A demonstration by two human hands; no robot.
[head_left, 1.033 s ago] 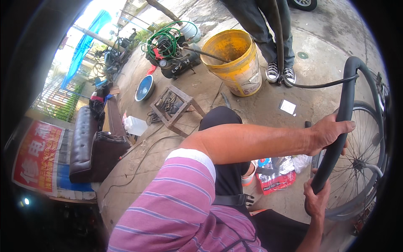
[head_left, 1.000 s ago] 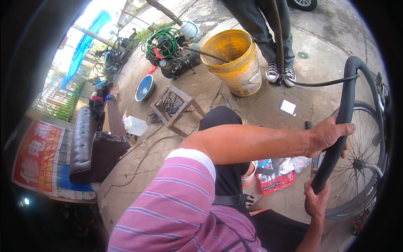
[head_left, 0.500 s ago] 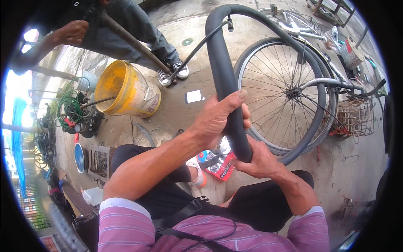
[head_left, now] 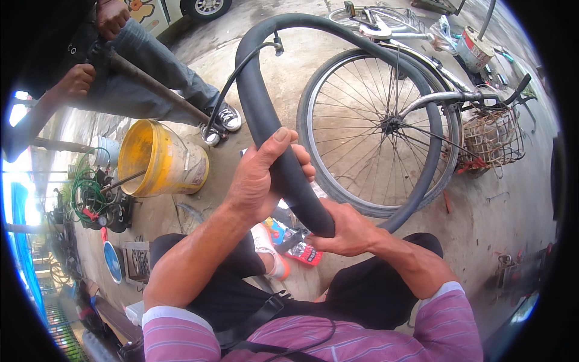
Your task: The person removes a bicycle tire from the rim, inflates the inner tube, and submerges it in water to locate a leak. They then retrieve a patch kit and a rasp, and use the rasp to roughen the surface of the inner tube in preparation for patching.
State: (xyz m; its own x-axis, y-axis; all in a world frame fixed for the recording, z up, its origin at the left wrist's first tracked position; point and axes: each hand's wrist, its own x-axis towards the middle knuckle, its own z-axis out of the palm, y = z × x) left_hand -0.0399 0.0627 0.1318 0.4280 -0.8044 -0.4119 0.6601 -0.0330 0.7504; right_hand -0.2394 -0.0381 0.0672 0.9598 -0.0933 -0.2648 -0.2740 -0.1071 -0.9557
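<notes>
Gripping the black inner tube point(head_left: 283, 163), the left hand point(head_left: 262, 175) and right hand point(head_left: 344, 229) close around it. Both hands now sit centre-frame, the bicycle wheel point(head_left: 374, 133) and yellow bucket point(head_left: 157, 160) having shifted left.

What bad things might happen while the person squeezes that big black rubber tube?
1. The left hand and right hand both grip the black rubber inner tube; a hard pinch might crease it.
2. The thin black hose at the tube's metal valve could get tugged loose.
3. The tube loops beside the bicycle's spoked wheel and might snag there.
</notes>
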